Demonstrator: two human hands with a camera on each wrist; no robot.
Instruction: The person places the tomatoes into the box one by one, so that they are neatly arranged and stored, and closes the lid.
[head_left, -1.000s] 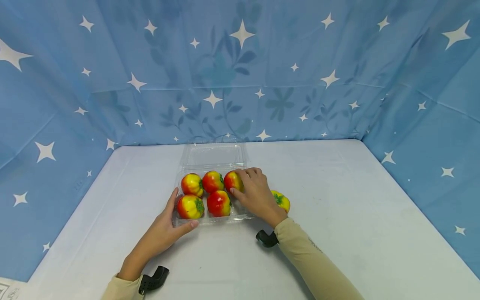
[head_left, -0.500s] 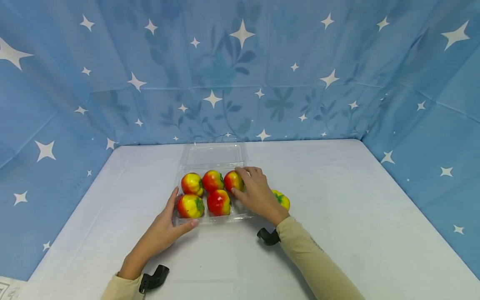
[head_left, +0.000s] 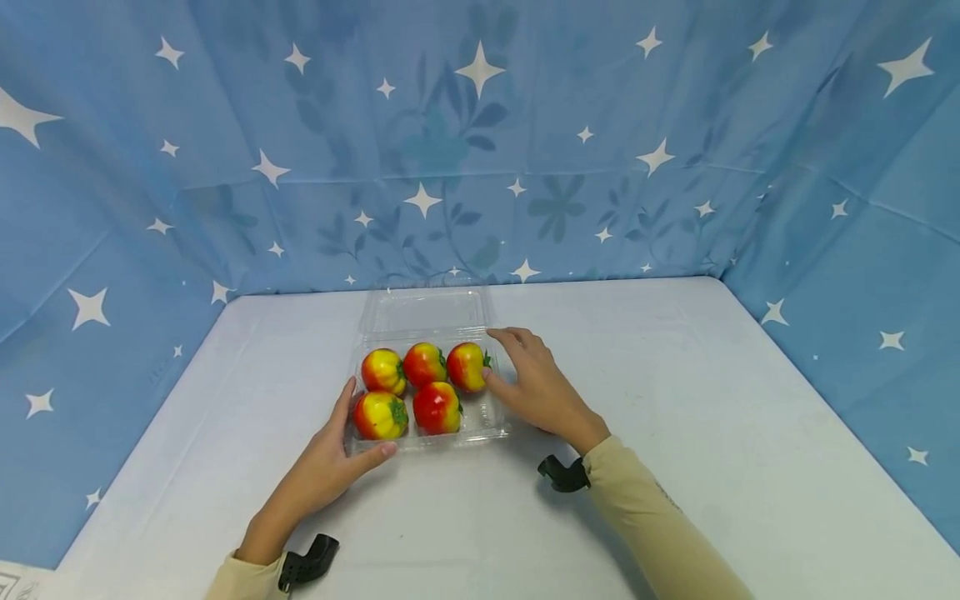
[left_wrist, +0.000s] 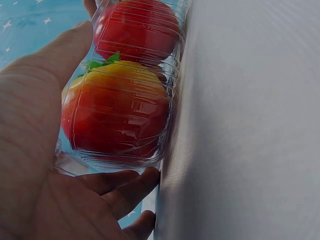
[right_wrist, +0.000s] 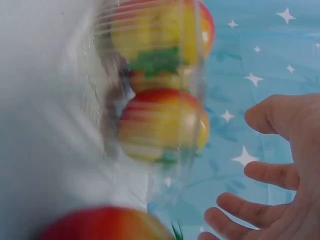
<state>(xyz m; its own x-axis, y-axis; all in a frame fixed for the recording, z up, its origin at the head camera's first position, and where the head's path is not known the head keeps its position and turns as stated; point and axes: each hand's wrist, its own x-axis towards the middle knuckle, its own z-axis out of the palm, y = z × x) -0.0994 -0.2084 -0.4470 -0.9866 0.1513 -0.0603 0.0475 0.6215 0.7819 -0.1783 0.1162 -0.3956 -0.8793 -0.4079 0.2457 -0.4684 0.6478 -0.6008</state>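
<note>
A clear plastic clamshell box [head_left: 480, 433] holds several red and yellow bell peppers [head_left: 438, 407], with a gap in its front right part. My left hand [head_left: 322, 458] rests against the box's near left corner, thumb along the front and fingers at the left side. In the left wrist view, the thumb and fingers spread around that end of the box [left_wrist: 120, 155]. At the box's right edge my right hand [head_left: 542, 390] holds nothing, its fingers spread beside the back right pepper [head_left: 467, 367]. Another pepper [right_wrist: 107, 225] sits outside the box in the right wrist view; the hand hides it in the head view.
The box's lid [head_left: 427, 310] lies folded back toward the far edge of the white table [head_left: 712, 400]. A blue curtain [head_left: 555, 125] with white stars stands behind the table and along both sides.
My right hand has let go of the back right pepper and moved right, out past the box's edge. The pepper outside the box is now covered by it. The left hand stays put.
</note>
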